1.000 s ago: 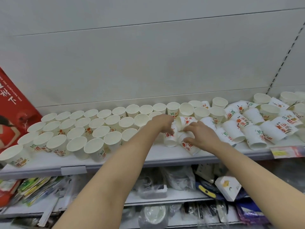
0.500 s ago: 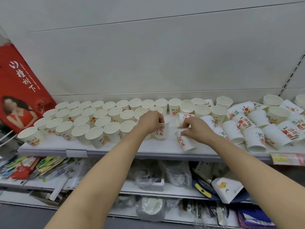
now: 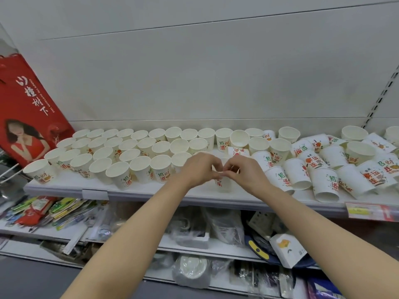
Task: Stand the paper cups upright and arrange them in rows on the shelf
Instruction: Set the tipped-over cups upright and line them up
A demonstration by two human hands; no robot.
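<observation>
Head view: on the left of the shelf (image 3: 64, 186), upright cups (image 3: 140, 167) already stand in about 4 rows; to the right, toppled cups (image 3: 323, 184) lie on their sides, pointing various ways, unsorted. Left hand (image 3: 199, 169) and right hand (image 3: 246, 171) together pinch the rim of a paper cup (image 3: 223, 183) at the rows' end, its axis vertical, mouth up.

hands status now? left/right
Left hand: fingers pinch the rim of the cup.
Right hand: pinches the same cup's rim.
</observation>
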